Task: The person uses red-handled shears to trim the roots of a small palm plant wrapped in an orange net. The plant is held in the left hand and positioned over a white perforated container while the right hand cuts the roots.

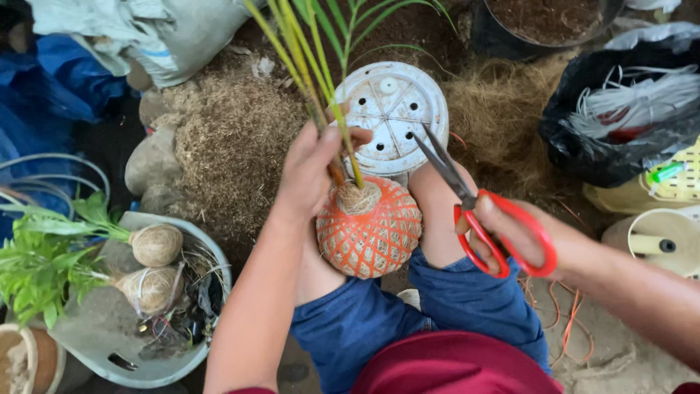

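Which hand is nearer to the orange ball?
Left. The left hand grips the plant stems right above the orange ball; the right hand holds red scissors off to its right side.

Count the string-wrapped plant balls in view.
3. An orange-wrapped ball sits between the knees, its stems under the left hand. Two pale balls, upper and lower, lie in the grey basin at left. More may be hidden under leaves.

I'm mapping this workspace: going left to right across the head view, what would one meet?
Grey tub with two wrapped plants → left hand → orange-netted ball → red scissors in the right hand → black bag
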